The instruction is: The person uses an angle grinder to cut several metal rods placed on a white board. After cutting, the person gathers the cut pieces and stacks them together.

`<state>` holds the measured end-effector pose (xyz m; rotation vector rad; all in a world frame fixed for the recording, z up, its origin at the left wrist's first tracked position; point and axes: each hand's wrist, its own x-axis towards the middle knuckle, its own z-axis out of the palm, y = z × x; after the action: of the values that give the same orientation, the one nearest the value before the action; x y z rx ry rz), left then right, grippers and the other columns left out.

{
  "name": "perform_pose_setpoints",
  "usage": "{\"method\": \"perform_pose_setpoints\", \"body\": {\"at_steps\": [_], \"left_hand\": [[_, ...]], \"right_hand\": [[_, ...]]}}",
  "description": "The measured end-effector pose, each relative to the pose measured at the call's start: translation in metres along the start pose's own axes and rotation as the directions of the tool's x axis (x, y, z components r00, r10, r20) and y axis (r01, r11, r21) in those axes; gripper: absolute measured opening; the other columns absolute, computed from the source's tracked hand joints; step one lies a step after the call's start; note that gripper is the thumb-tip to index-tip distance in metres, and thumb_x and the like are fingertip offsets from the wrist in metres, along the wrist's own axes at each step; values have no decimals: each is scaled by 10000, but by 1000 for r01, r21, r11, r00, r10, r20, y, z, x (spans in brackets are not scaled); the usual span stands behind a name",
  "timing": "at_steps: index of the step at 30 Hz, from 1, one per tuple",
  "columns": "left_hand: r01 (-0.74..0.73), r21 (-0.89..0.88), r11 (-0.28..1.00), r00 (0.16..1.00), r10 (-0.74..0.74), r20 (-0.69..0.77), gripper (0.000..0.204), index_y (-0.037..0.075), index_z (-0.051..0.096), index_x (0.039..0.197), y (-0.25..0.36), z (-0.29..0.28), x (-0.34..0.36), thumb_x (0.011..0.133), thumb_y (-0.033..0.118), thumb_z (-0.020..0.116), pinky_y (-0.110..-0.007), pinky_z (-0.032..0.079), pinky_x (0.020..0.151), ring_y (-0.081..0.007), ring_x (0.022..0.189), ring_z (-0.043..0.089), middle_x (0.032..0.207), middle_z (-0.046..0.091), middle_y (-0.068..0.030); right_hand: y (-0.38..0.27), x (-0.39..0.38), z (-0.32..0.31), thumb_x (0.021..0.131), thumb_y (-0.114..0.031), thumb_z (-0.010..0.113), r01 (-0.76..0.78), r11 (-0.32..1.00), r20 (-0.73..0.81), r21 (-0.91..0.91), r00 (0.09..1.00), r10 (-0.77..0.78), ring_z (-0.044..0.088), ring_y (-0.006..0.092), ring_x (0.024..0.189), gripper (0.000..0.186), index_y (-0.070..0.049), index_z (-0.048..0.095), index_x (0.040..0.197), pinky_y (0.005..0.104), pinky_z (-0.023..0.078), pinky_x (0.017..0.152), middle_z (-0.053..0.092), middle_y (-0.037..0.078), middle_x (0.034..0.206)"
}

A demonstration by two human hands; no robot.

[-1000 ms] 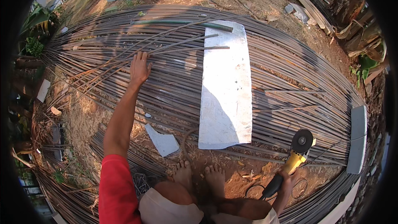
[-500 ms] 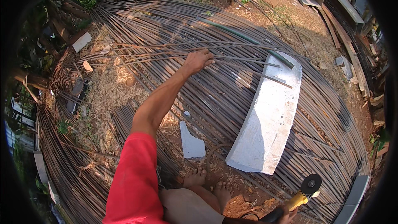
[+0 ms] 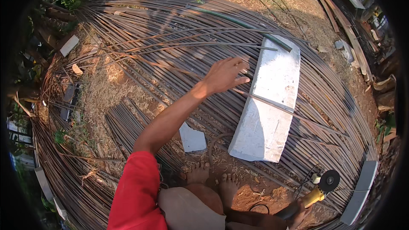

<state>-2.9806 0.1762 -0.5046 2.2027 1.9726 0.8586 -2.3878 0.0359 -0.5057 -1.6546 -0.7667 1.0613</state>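
My left hand [image 3: 226, 75] is over the rods with its thumb and fingers apart, holding nothing. Just beyond its thumb, a long thin steel rod [image 3: 272, 103] lies across a white concrete slab [image 3: 266, 130] and runs on to the right. A second rod [image 3: 269, 49] ends on the far part of the slab, beside the end of a green pipe [image 3: 282, 43]. At the lower right, my right hand [image 3: 299, 216] is wrapped round a yellow and black angle grinder [image 3: 314, 196], whose dark disc [image 3: 329, 180] points up and away from me.
A wide layer of steel rods [image 3: 204, 102] covers the ground, with more rods [image 3: 64, 179] at the left. A broken white slab piece [image 3: 192, 138] lies before my bare feet [image 3: 213, 176]. A grey block [image 3: 362, 191] sits at the right; planks [image 3: 347, 30] lie beyond.
My left hand has moved right and nearer and has opened. One rod that ended on the slab now crosses it and reaches past its right edge. The grinder has shifted slightly right.
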Motion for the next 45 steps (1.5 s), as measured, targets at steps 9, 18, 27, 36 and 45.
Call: {"method": "perform_pose_setpoints", "body": {"at_steps": [9, 18, 27, 36, 45], "left_hand": [[223, 173, 959, 935, -260, 240, 555, 4, 659, 1035, -148, -32, -92, 1057, 554, 582, -552, 451, 877, -413, 972, 588, 986, 638, -213], [385, 104, 917, 861, -397, 318, 764, 14, 466, 653, -133, -20, -99, 1039, 666, 565, -453, 250, 536, -203, 543, 296, 550, 323, -92], [313, -80, 946, 860, -246, 446, 679, -11, 504, 667, 0, 39, -47, 995, 544, 716, -451, 305, 547, -227, 559, 341, 574, 382, -101], [242, -17, 970, 899, -217, 380, 696, -18, 469, 652, 22, 52, -40, 993, 533, 722, -467, 317, 566, -260, 561, 325, 567, 388, -130], [297, -57, 953, 865, -243, 439, 697, -19, 522, 636, 25, 68, -19, 999, 548, 703, -475, 404, 589, -307, 523, 449, 549, 474, -170]], "right_hand": [[9, 1, 1, 725, -132, 793, -41, 999, 56, -30, 998, 42, 683, 235, 859, 738, 8, 501, 1388, 383, 585, 751, 674, 124, 1051], [-4, -13, 25, 697, -131, 800, -58, 995, 109, -80, 992, 66, 684, 200, 852, 731, 10, 553, 1371, 348, 583, 744, 670, 93, 1005], [-11, -5, 43, 677, -99, 793, -12, 999, 173, -52, 985, 21, 649, 173, 926, 700, 3, 591, 1339, 341, 553, 813, 652, 59, 1052], [5, 38, 78, 678, -184, 864, 235, 924, 352, -300, 928, -122, 677, 269, 1061, 762, 24, 562, 1347, 403, 530, 962, 704, 185, 1164], [-5, 46, 123, 694, -174, 889, 316, 891, 410, -326, 896, -168, 695, 368, 1130, 803, 43, 542, 1385, 447, 532, 981, 709, 231, 1212]]}}
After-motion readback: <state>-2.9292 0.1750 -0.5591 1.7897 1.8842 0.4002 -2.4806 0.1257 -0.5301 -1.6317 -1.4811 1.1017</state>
